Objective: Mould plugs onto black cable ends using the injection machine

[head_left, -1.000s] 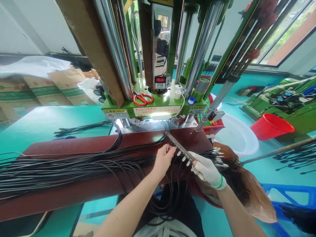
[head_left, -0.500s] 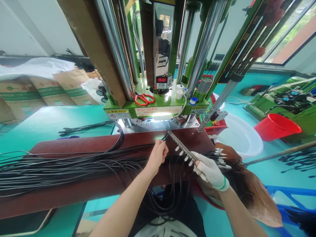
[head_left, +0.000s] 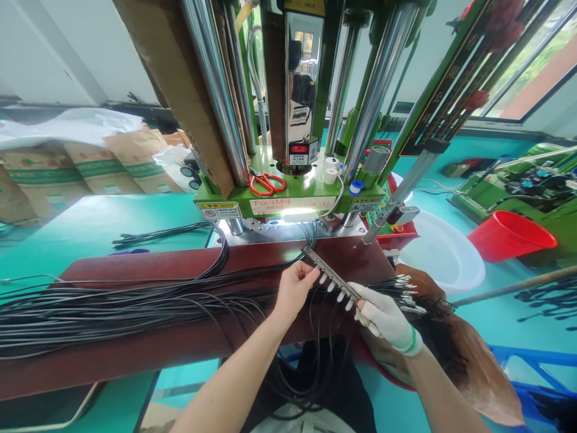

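My right hand (head_left: 383, 316), in a white glove, is closed on the near end of a long metal jig bar (head_left: 325, 270) that carries several white cable plugs. My bare left hand (head_left: 295, 288) is closed in a pinch on a thin black cable at the bar's far end. Black cables hang in loops (head_left: 315, 367) below the bar. A thick bundle of black cables (head_left: 112, 310) lies across the dark red bench (head_left: 180, 343) to the left. More cable ends with metal tips (head_left: 406, 288) fan out just right of my right hand.
A green vertical moulding press (head_left: 288, 201) with steel columns stands right behind the bench, red scissors (head_left: 267, 183) on its ledge. A white basin (head_left: 444, 252) and red bucket (head_left: 509, 234) sit at right. Cardboard boxes (head_left: 67, 171) are stacked at left. A brown paper sack (head_left: 469, 361) lies beneath my right arm.
My left hand drew back from the bar to the cables, then returned to the bar's far end with a pinch. The right hand kept its hold on the bar.
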The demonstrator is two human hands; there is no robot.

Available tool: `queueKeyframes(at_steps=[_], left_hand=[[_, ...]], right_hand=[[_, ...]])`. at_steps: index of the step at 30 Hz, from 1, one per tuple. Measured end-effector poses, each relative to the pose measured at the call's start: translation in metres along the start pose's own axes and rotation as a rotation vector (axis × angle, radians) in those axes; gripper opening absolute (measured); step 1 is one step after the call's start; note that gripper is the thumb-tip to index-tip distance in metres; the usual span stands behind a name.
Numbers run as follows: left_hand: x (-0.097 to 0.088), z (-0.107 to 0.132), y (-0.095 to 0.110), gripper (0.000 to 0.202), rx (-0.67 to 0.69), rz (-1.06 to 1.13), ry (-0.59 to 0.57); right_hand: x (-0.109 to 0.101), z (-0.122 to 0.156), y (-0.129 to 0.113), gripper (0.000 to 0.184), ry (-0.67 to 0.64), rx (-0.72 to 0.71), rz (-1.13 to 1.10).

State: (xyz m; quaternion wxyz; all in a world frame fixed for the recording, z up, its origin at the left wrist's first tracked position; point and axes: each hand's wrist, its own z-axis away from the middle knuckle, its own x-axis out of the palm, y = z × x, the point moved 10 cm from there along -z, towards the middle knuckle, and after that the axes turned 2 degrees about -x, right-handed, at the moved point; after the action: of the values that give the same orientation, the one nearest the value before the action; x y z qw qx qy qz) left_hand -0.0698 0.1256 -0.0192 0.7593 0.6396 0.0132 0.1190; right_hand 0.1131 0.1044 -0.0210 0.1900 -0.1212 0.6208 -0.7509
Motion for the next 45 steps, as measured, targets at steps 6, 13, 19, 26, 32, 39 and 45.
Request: queueKeyframes(at_steps=[6, 13, 19, 26, 32, 39, 45], left_hand=[[0.004, -0.001, -0.004, 0.028, -0.075, 0.087, -0.033], [0.007, -0.003, -0.004, 0.028, -0.089, 0.073, -0.047], [0.002, 0.010, 0.006, 0.029, -0.022, -0.156, -0.216], [-0.044, 0.023, 0.023, 0.025, 0.012, -0.356, -0.192], [-0.071, 0.012, 0.037, 0.023, 0.112, -0.424, -0.105], [-0.076, -0.018, 0.044, 0.022, 0.253, -0.624, -0.076], [-0.046, -0.061, 0.036, 0.025, 0.225, -0.719, -0.141]], right_hand=[[0.004, -0.005, 0.004, 0.053, -0.062, -0.072, 0.093], [0.003, -0.008, -0.004, 0.050, -0.093, -0.074, 0.175], [0.001, -0.016, -0.033, 0.046, -0.270, -0.071, 0.250], [0.003, -0.061, -0.047, 0.043, -0.588, 0.024, 0.606], [0.016, -0.103, -0.043, 0.036, -0.704, 0.006, 0.806], [0.014, -0.134, -0.053, 0.024, -0.481, -0.332, 0.856], [-0.018, -0.143, -0.040, 0.033, -0.256, -0.295, 0.634]])
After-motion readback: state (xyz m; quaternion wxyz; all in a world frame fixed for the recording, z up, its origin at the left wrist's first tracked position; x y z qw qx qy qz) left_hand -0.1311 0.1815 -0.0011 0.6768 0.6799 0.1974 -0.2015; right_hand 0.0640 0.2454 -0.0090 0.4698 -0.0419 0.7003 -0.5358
